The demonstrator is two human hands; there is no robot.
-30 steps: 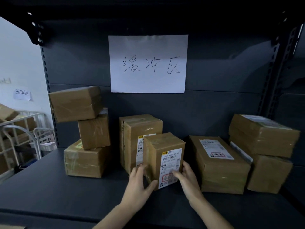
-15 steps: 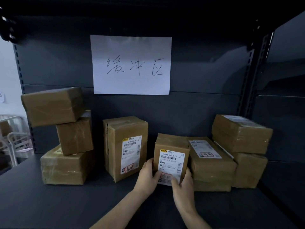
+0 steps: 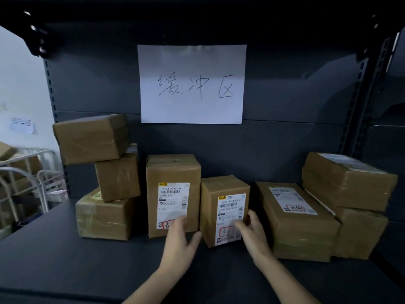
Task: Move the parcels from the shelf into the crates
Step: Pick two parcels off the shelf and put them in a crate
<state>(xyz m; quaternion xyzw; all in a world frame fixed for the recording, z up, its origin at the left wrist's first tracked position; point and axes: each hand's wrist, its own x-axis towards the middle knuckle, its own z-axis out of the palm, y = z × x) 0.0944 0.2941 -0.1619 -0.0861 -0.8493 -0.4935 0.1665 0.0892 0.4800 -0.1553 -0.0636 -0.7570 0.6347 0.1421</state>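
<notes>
1. Small box stands upright on the shelf, between the tall box and the flat box, right up against the tall one.
2. Left grip is open. Its fingers reach over the tall box's lower label and the thumb points toward the small box. It's a bit blurry.
3. Right grip sits on the small box's front right corner, fingers across the label and thumb on the edge. Honestly can't tell if it's clamping or just touching.
4. There's a three-box stack on the left and a paper sign on the back wall.
</notes>
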